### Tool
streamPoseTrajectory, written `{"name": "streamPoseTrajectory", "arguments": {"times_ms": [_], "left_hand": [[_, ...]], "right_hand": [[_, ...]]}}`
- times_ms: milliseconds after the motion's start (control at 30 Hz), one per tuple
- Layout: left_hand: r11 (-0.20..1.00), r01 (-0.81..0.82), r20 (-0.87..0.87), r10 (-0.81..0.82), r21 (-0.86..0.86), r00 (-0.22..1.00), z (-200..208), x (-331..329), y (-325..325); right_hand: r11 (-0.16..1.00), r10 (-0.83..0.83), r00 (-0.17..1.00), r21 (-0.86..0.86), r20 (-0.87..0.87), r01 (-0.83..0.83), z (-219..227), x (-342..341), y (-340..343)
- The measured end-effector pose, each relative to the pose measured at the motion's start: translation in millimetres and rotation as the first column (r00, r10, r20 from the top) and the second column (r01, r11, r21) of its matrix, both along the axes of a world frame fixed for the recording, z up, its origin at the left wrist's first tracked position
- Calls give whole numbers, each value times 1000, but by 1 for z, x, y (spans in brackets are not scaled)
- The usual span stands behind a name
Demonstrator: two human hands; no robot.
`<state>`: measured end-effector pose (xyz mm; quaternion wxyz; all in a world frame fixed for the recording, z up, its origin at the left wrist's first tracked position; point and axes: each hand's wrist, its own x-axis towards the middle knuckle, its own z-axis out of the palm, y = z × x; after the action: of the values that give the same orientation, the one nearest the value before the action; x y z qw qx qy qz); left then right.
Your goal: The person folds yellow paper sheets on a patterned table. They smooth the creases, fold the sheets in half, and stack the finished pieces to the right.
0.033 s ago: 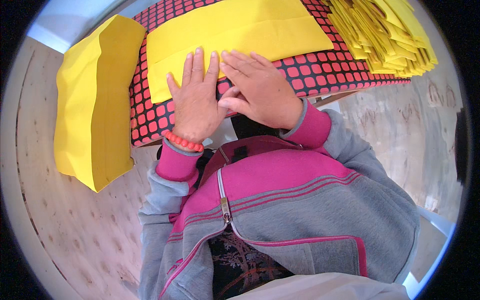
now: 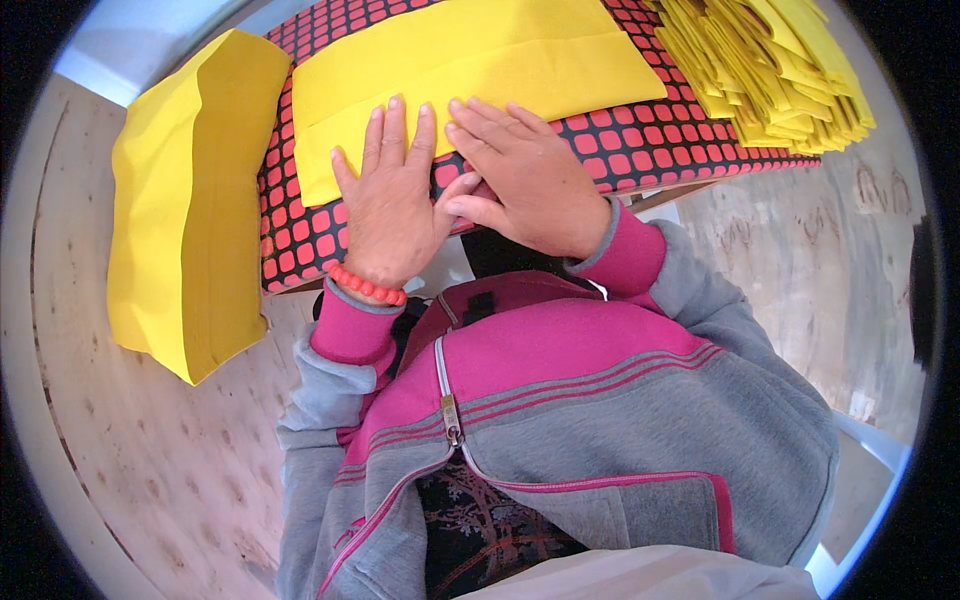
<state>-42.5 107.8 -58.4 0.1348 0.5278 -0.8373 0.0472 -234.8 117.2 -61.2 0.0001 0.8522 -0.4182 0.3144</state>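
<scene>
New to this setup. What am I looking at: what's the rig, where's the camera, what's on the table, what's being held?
There's no machine here, just someone's bare left hand and right hand. The camera is a wide fisheye worn on the person's head, the left one of a pair, looking down; that's why straight edges bend near the rim. Picture left is the person's left.

The table has a red-and-black patterned cover. On it lies a flat yellow piece, probably fabric. At the far right is a pile of yellow pieces; at the left edge, another larger yellow piece reaches down past the tabletop.

Nothing is gripped: both hands are open, fingertips resting on the flat piece's near side.
</scene>
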Motion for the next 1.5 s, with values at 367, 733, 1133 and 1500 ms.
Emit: {"name": "streamPoseTrajectory", "arguments": {"times_ms": [367, 733, 1133, 1500], "left_hand": [[994, -100, 6, 100, 49, 995, 5, 30, 12], [968, -252, 117, 250, 10, 961, 4, 56, 4], [946, 322, -168, -313, 29, 935, 2, -73, 9], [996, 39, -36, -36, 78, 999, 3, 49, 4]], "right_hand": [[949, -311, 937, 5, -157, 315, -1, -76, 13], [860, -510, 849, -71, -141, 505, -8, -127, 22], [984, -178, 976, 2, -130, 180, 2, -90, -7], [958, -271, 946, 47, -179, 283, 1, -128, 7]]}}
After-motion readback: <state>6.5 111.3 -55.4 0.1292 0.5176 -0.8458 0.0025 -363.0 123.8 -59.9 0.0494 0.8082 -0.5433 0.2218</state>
